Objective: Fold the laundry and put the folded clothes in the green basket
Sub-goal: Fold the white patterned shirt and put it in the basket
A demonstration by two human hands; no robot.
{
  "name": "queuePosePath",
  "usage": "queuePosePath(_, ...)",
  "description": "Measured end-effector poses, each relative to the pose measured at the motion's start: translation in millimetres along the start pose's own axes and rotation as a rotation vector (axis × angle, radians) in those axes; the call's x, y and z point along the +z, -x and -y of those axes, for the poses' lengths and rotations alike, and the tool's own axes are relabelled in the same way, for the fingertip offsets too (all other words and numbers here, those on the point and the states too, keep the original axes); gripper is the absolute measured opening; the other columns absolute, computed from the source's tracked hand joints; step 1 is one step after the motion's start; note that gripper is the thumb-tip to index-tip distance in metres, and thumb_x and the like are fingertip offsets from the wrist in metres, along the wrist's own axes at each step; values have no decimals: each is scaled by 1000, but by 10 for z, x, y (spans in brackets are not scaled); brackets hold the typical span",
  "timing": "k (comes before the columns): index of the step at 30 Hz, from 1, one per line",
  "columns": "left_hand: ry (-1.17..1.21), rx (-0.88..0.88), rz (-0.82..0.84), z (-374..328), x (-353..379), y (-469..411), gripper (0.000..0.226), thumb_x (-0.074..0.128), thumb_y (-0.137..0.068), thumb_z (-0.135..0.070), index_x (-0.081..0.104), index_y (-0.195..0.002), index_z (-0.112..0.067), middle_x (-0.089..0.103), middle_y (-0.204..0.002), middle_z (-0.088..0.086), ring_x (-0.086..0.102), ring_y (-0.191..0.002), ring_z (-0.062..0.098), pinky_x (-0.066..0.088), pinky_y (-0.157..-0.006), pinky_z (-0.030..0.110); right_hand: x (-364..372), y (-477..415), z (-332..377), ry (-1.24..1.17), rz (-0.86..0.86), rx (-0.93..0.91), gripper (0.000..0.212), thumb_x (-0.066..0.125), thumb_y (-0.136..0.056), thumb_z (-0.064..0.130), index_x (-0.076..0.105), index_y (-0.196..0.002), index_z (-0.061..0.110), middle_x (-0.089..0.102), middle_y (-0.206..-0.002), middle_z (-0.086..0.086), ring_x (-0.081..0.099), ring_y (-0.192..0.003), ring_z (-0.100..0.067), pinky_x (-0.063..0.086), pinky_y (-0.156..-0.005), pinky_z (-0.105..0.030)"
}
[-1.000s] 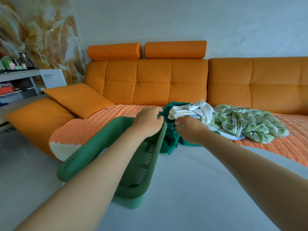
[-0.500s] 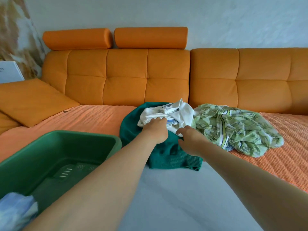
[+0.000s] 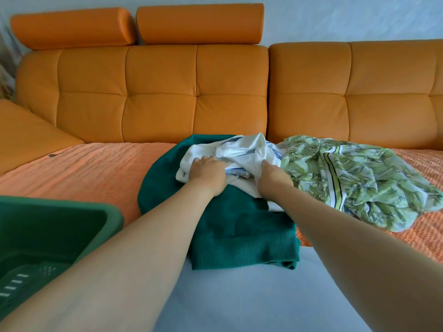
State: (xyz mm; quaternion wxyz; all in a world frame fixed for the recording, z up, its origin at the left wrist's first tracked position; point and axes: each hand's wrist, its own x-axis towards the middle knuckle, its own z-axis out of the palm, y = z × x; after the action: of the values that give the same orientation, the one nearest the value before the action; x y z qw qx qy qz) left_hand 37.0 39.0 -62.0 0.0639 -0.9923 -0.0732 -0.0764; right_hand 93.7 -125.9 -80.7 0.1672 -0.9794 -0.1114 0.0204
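both hands on the white shirt

your left hand (image 3: 208, 174) lies on the white shirt (image 3: 242, 152), knuckles up, fingers curled into the cloth at its left side. your right hand (image 3: 273, 178) is just beside it, to the right, with its fingers dug into a fold of the same shirt; the fingertips are hidden in the cloth, so you see only the thumb side and the back of the hand.

the shirt is crumpled, white with blue print, and lies on top of the green knit (image 3: 239, 226), which spreads over the near edge of the seat and hangs toward you. the leaf print (image 3: 359, 183) is bunched on the right, touching the shirt's right side.

all three lie unfolded on the ribbed orange cover (image 3: 84, 168) of the sofa (image 3: 163, 92). the basket (image 3: 112, 212) is at the near left, apart from the pile, its corner close to your left forearm. what shows of its inside is dark slotted floor.
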Motion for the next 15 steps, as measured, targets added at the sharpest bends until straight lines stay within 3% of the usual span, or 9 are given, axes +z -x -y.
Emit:
queuePosePath(2,27,-10,-94,-36,-42,26,23,49,-94,-20,62,-114,-21,56,-119,6,48,-112,28,33,-93,38,-19,52,-12,43,-56,-20,28,42,-102,24,49,-126,11,59,-124,-12,59,-109,-32,42,-74,-34)
queuePosePath(5,118,3,-219,-92,-199,124,16,45,-96,-13,57,-106,-14,52,-119,8,47,-110,28,32,-84,35,-100,200,-37,41,-245,-109,13,44,-98,25,45,-95,13,53,-109,-10,51,-105,-33,37,-77,-37)
queuePosePath(7,235,6,-201,-146,-368,242,11,43,-96,-8,50,-105,-11,59,-111,10,53,-97,28,33,-71,32,-212,354,-59,-70,-320,-147,9,48,-92,21,42,-92,14,41,-103,-4,44,-104,-30,37,-82,-40)
queuePosePath(10,337,9,-81,-228,-638,506,21,40,-101,-10,47,-121,-10,57,-84,4,51,-67,19,31,-50,33,-415,611,-97,-357,-259,-164,6,46,-86,3,46,-91,7,51,-89,-6,50,-83,-31,35,-61,-34)
queuePosePath(12,384,64,28,-279,-791,731,29,34,-101,-10,46,-127,-15,53,-80,3,52,-61,18,38,-46,33,-551,836,-115,-388,-196,-177,13,41,-81,-4,48,-92,1,54,-82,-15,49,-72,-30,30,-55,-33)
queuePosePath(15,436,129,170,-319,-1013,1123,48,29,-95,-6,46,-129,-35,56,-86,4,54,-57,22,44,-46,33,-756,1233,-94,-393,-164,-217,31,38,-78,-5,52,-101,10,60,-87,-18,57,-73,-34,40,-54,-40)
